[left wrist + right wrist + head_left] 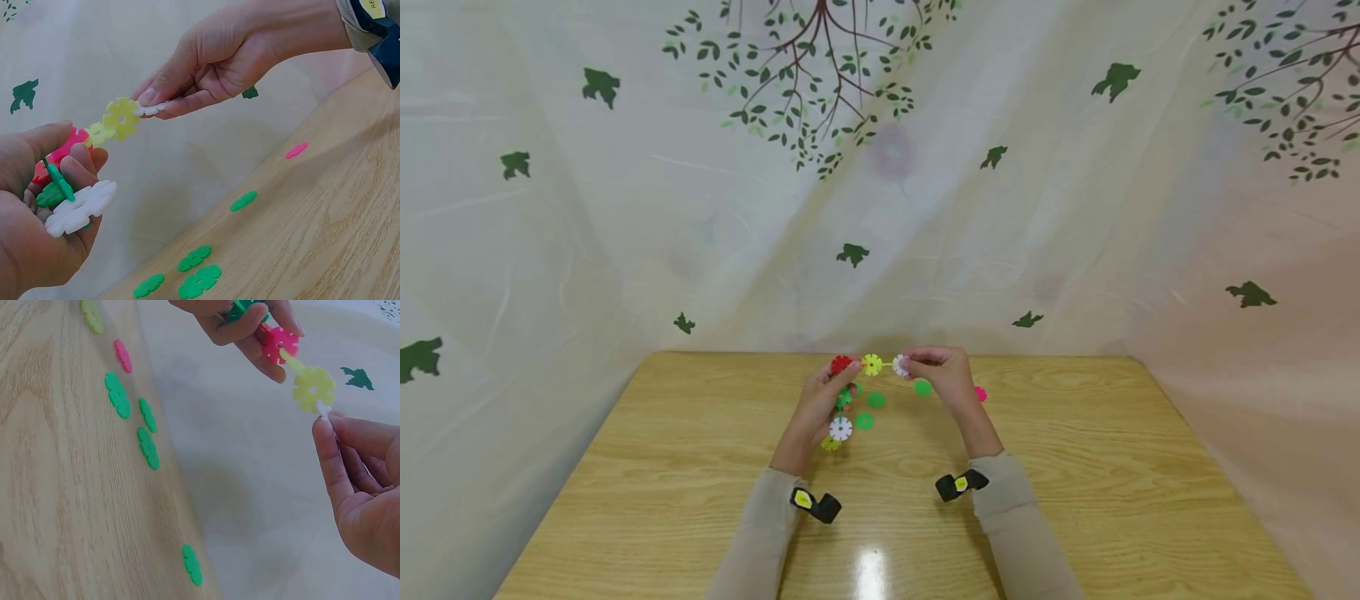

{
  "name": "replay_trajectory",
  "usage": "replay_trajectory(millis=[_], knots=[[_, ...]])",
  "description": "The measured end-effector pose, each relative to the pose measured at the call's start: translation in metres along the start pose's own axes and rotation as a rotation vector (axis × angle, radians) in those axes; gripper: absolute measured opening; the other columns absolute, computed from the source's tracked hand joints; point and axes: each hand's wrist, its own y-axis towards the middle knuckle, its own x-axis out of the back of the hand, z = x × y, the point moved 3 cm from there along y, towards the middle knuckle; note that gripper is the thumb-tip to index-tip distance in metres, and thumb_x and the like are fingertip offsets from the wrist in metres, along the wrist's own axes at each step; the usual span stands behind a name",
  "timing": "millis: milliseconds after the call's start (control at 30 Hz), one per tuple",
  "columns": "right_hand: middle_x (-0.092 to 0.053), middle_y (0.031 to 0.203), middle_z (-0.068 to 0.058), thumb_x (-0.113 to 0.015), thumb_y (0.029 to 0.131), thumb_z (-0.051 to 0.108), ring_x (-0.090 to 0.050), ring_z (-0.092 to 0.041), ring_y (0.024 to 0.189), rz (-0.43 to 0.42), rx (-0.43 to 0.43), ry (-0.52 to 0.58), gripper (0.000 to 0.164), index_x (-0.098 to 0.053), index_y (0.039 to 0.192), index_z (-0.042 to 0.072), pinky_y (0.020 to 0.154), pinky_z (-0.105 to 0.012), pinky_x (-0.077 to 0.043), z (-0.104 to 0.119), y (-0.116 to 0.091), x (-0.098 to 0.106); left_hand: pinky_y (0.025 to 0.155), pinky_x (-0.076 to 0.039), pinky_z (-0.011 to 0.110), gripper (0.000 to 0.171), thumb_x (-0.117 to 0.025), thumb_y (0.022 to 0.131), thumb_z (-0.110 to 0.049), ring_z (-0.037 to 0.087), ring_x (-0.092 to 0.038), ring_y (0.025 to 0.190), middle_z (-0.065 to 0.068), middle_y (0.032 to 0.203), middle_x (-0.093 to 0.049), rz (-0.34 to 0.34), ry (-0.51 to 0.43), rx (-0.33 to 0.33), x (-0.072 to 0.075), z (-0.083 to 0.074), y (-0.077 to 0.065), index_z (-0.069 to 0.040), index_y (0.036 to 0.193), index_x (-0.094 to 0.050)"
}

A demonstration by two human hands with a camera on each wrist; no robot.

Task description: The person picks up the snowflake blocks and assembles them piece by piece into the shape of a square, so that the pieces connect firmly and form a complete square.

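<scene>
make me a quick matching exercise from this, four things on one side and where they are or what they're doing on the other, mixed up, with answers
1. left hand
2. right hand
3. loose pink piece
4. dark green bird-like shapes

A. on the pale backdrop
B. pinches a white piece
C. on the wooden table
D. holds a red piece

Pairs: 1-D, 2-B, 3-C, 4-A
</scene>
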Motion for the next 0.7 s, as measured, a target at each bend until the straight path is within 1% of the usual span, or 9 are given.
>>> replay_trajectory(millis=[100,300,433,567,633,700], knots=[[-0.076,0.082,0.004,-0.073,0.088,-0.008,-0.072,-0.009,0.069,0.000,-0.005,0.000,0.021,-0.070,0.105,-0.020,0.066,-0.028,-0.063,-0.0010,-0.0001,0.0000,0.046,-0.041,0.015,0.028,-0.066,0.101,-0.026,0.003,-0.047,0.048,-0.001,0.067,-0.060,0.000,-0.006,-0.001,-0.0001,-0.0001,-0.0005,-0.006,0.120,-0.065],[-0.077,0.085,0.000,-0.072,0.088,-0.009,-0.072,-0.009,0.070,0.009,-0.008,0.001,0.021,-0.069,0.106,-0.020,0.066,-0.026,-0.062,-0.0020,-0.0008,-0.0002,0.045,-0.041,0.015,0.029,-0.066,0.101,-0.027,0.003,-0.047,0.048,-0.002,0.066,-0.060,-0.002,-0.003,-0.008,0.0006,-0.0005,-0.0004,-0.006,0.121,-0.064],[-0.078,0.085,0.001,-0.073,0.088,-0.007,-0.073,-0.010,0.071,-0.010,0.000,0.032,0.024,-0.068,0.107,-0.021,0.066,-0.027,-0.063,-0.0037,-0.0002,-0.0018,0.047,-0.041,0.015,0.033,-0.066,0.101,-0.028,0.003,-0.048,0.049,-0.004,0.065,-0.060,-0.009,0.007,-0.024,0.0007,-0.0013,-0.0003,-0.005,0.126,-0.064],[-0.077,0.083,0.005,-0.073,0.088,-0.007,-0.072,-0.009,0.070,-0.032,-0.009,0.046,0.025,-0.067,0.108,-0.022,0.066,-0.026,-0.062,-0.0058,0.0005,-0.0031,0.047,-0.040,0.016,0.035,-0.066,0.101,-0.027,0.003,-0.047,0.050,-0.003,0.065,-0.060,-0.015,0.003,-0.026,0.0000,-0.0026,-0.0007,-0.004,0.128,-0.064],[-0.076,0.082,0.006,-0.073,0.088,-0.007,-0.072,-0.009,0.070,-0.040,-0.018,0.046,0.024,-0.068,0.107,-0.021,0.067,-0.027,-0.063,-0.0062,0.0005,-0.0036,0.047,-0.040,0.016,0.036,-0.067,0.101,-0.026,0.004,-0.047,0.050,-0.002,0.066,-0.060,-0.023,0.002,-0.018,-0.0006,-0.0031,-0.0009,-0.004,0.128,-0.065],[-0.076,0.083,0.005,-0.074,0.089,-0.005,-0.071,-0.009,0.071,-0.045,-0.021,0.038,0.024,-0.069,0.107,-0.020,0.069,-0.031,-0.064,-0.0061,0.0001,-0.0038,0.047,-0.040,0.016,0.036,-0.067,0.100,-0.025,0.004,-0.047,0.050,0.000,0.067,-0.060,-0.030,0.003,-0.015,-0.0009,-0.0031,-0.0008,-0.004,0.128,-0.065]])
